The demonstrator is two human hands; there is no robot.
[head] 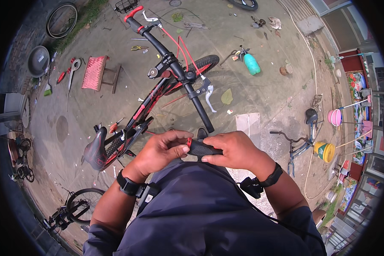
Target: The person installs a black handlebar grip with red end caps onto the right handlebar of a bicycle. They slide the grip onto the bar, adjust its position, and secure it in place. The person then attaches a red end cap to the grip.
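Observation:
Between my two hands, in front of my waist, is a black rubber handlebar grip with a red clamp ring at its left end. The fingers and thumb of my left hand hold it by the ring, and my right hand is closed round its other end. Just beyond them a black bicycle handlebar runs diagonally. Its near end is bare tube, while the far end carries a black grip with a red bar end. Silver brake levers and red cables are fitted to the bar. The black and red bicycle's saddle is at the left.
A pink woven folding stool, a red-handled tool and yellow-handled pliers lie left of the bicycle. Beyond its right side stands a turquoise spray bottle. At the right are an old bicycle frame, a yellow bucket and a hose.

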